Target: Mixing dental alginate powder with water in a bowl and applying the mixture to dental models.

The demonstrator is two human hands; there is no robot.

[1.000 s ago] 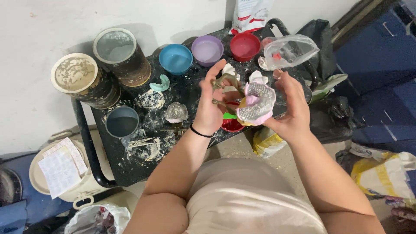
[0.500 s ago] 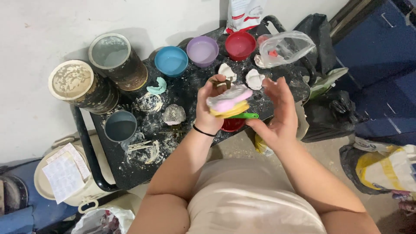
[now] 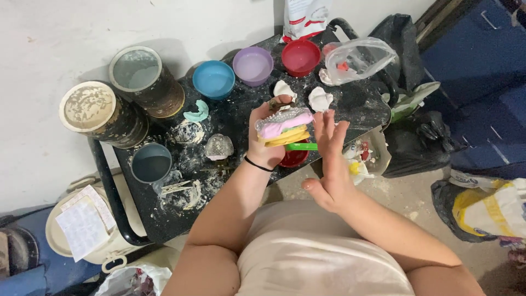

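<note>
Stacked dental moulds [image 3: 285, 129], pink over yellow with a metal mesh tray on top, sit in the left hand [image 3: 267, 143], whose fingers curl tightly around them above the black cart [image 3: 164, 216]. Beside them the right hand [image 3: 330, 164] is flat with fingers spread, holding nothing, fingertips near a green handle [image 3: 300, 146]

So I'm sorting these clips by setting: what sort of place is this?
Probably a makeshift casting or mould-making workshop. A black cart dusted with white powder carries coloured mixing bowls and plaster-crusted tins, and the left hand holds a stack of pink and yellow moulds.
</note>
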